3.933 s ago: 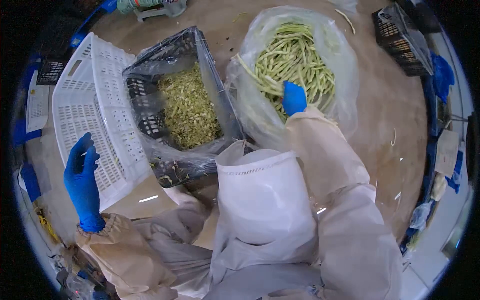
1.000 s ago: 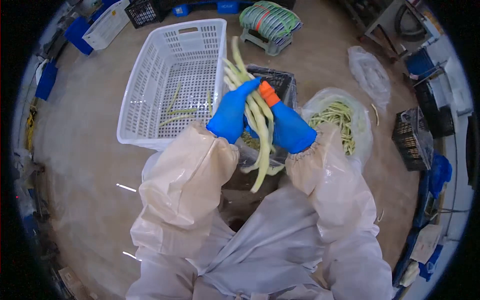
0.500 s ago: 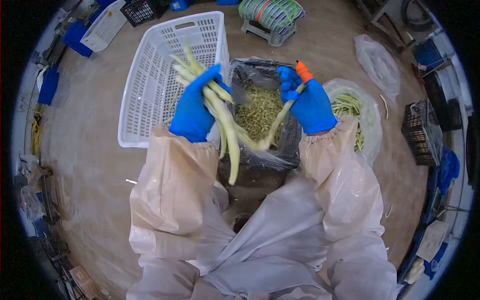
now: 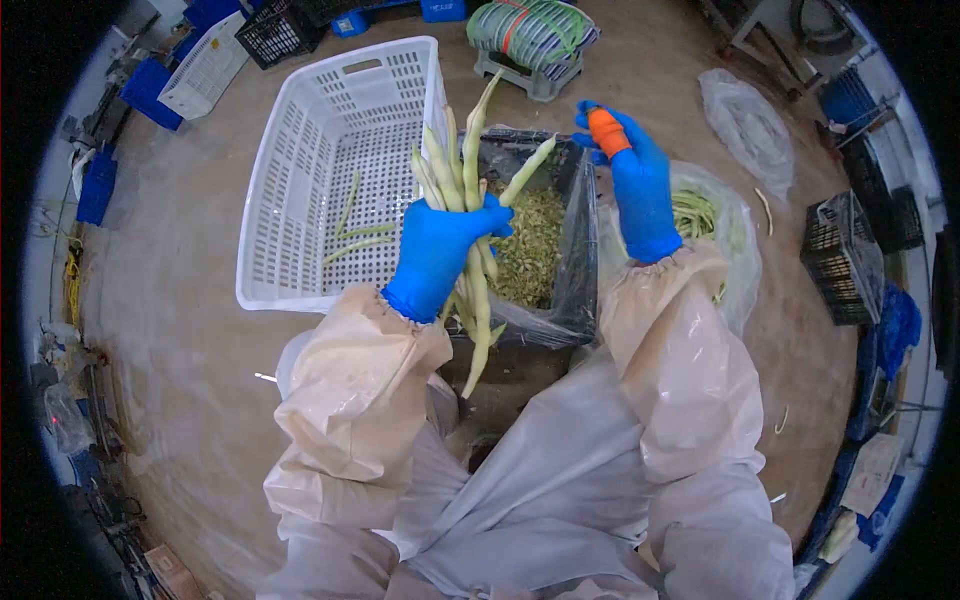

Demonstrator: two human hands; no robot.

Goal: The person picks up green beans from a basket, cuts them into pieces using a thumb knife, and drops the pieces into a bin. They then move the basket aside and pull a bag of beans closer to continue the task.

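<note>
My left hand point(image 4: 437, 252), in a blue glove, is closed around a bunch of long pale green beans point(image 4: 470, 180) that stand nearly upright, their lower ends hanging below my wrist. The bunch is over the near left edge of a black crate lined with plastic point(image 4: 575, 255), which holds green trimmings point(image 4: 532, 235). My right hand point(image 4: 632, 172), also blue-gloved with an orange cap on the thumb, is raised over the crate's right side and holds nothing that I can see. A clear bag of beans point(image 4: 705, 215) lies just behind that hand.
A white slotted basket point(image 4: 290, 190) with a few beans inside stands left of the black crate. A stool with a striped green cushion point(image 4: 533, 35) is beyond. An empty clear bag point(image 4: 745, 130) and a black crate point(image 4: 845, 260) lie right. My lap is covered by white overalls.
My right hand has let go of the single bean and lifted up and away. My left hand swung the bunch upright and moved it right, towards the black crate.
</note>
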